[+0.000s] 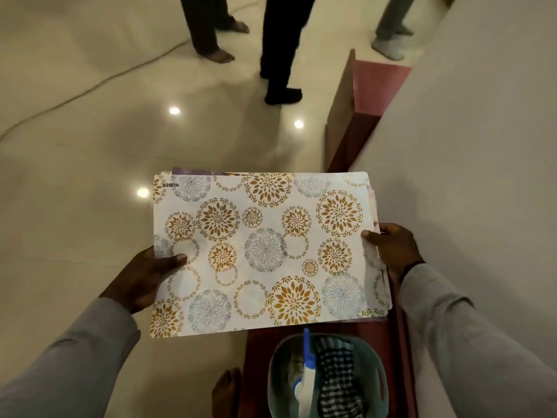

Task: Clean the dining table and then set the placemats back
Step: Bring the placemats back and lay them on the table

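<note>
Head view: below the hands, a teal plastic basket [327,384] holds a checked cloth [337,375] and a blue-and-white bottle [306,378]. Left hand [144,279] and right hand [391,251] each pinch a side edge of a flat stack of rounded-corner placemats [259,251], white with gold and grey floral circles. Beyond them, glossy cream floor [90,131] and 3 people's legs.
</note>
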